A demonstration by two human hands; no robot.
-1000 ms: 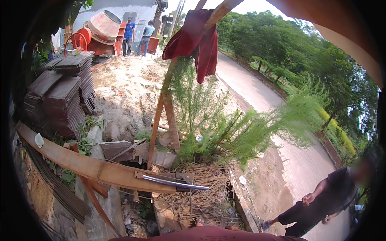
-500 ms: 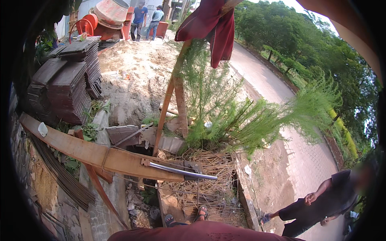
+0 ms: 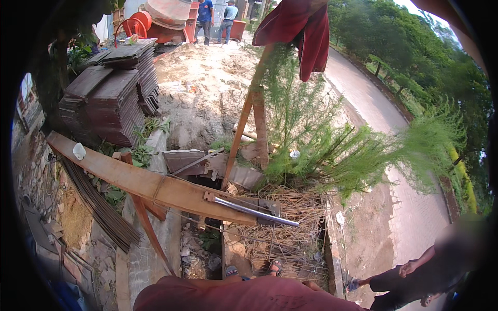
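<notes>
Neither of my hands can be made out; the dark red shirt [image 3: 249, 295] fills the lower edge. Slivers of skin show past its upper edge, too little to tell a hand. In front of me a thick wooden plank [image 3: 129, 179] runs from the left toward the middle. A shiny metal pipe [image 3: 259, 213] lies over its right end, beside a dark metal plate [image 3: 270, 206]. My sandalled feet [image 3: 275, 267] stand close to a heap of bent, rusty steel rods [image 3: 290, 233].
A bundle of long rods [image 3: 104, 207] lies under the plank's left part. Stacked roof tiles [image 3: 111, 98], a feathery green bush [image 3: 337, 150] and wooden posts [image 3: 244, 129] with red cloth [image 3: 306, 36] stand beyond. A person in dark clothes [image 3: 425, 274] is at the right; two people stand by a cement mixer [image 3: 168, 15].
The whole view has shifted, so the scene sits farther right and a little higher at the top. The pipe still lies on the plank. The person at the right now appears lower.
</notes>
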